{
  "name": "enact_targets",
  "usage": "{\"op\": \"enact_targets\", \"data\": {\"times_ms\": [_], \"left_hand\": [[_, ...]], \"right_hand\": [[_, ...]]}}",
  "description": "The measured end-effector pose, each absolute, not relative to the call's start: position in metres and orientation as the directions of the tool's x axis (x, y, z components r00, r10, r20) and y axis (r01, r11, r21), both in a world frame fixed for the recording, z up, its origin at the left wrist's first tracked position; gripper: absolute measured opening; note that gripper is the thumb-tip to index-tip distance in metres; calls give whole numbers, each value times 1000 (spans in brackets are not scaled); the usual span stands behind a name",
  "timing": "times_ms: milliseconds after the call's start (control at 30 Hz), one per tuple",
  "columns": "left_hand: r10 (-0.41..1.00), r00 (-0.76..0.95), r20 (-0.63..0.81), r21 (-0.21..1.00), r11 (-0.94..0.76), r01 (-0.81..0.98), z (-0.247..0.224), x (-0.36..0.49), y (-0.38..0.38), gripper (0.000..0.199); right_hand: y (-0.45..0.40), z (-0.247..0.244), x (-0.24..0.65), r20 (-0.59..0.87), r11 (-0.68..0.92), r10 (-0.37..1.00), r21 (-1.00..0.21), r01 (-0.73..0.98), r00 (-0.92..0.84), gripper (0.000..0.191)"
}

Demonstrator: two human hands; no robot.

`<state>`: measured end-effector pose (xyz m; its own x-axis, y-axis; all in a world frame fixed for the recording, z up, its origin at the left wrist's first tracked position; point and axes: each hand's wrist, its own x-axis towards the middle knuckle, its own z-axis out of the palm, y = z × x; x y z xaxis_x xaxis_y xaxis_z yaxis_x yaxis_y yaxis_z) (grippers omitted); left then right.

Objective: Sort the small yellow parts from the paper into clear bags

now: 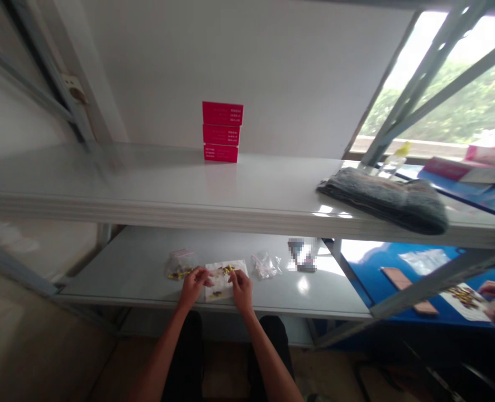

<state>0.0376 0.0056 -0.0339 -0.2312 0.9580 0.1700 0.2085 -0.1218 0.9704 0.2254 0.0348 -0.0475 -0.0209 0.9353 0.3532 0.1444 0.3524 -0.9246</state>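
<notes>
L hand & R hand curled, can't tell if holding; paper w/ gold bits between, lower ctr.

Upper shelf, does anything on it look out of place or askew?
The folded grey cloth does: it lies aslant, its right end seemingly poking past the front edge of the upper shelf. The stacked red boxes stand upright.

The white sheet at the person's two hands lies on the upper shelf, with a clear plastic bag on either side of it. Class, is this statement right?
Not quite: the shelf is wrong. The head view shows the white sheet on the lower shelf, with a clear plastic bag on either side of it, left and right.
</notes>
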Motion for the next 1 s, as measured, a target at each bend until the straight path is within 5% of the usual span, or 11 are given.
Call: {"op": "enact_targets", "data": {"times_ms": [167, 333, 500, 600, 767, 833, 1000], "left_hand": [[898, -373, 235, 953, -138, 268, -9, -12, 16, 43], [819, -459, 345, 815, -19, 579, -3, -74, 42, 47], [752, -282, 596, 429, -2, 903, -20, -71, 44, 49], [829, -86, 553, 289, -93, 953, -39, -44, 35, 51], [881, -88, 465, 201, -8, 980, -73, -22, 28, 58], [881, -95, 464, 189, 6, 982, -79, -22, 29, 58], [877, -104, 470, 207, 5, 978, -81, -25, 32, 58]], "right_hand": [[37, -51, 226, 326, 318, 944, -942, 103, 60, 43], [38, -51, 225, 299, 291, 953, -949, 120, 55, 44], [34, -52, 223, 317, 301, 945, -938, 174, 78, 44], [32, -50, 223, 372, 336, 924, -902, 271, 93, 44], [50, -42, 254, 449, 363, 882, -840, 402, 141, 36], [66, -41, 277, 538, 313, 813, -726, 613, 221, 31], [104, -45, 315, 517, 207, 855, -420, 884, 46, 28]]}}
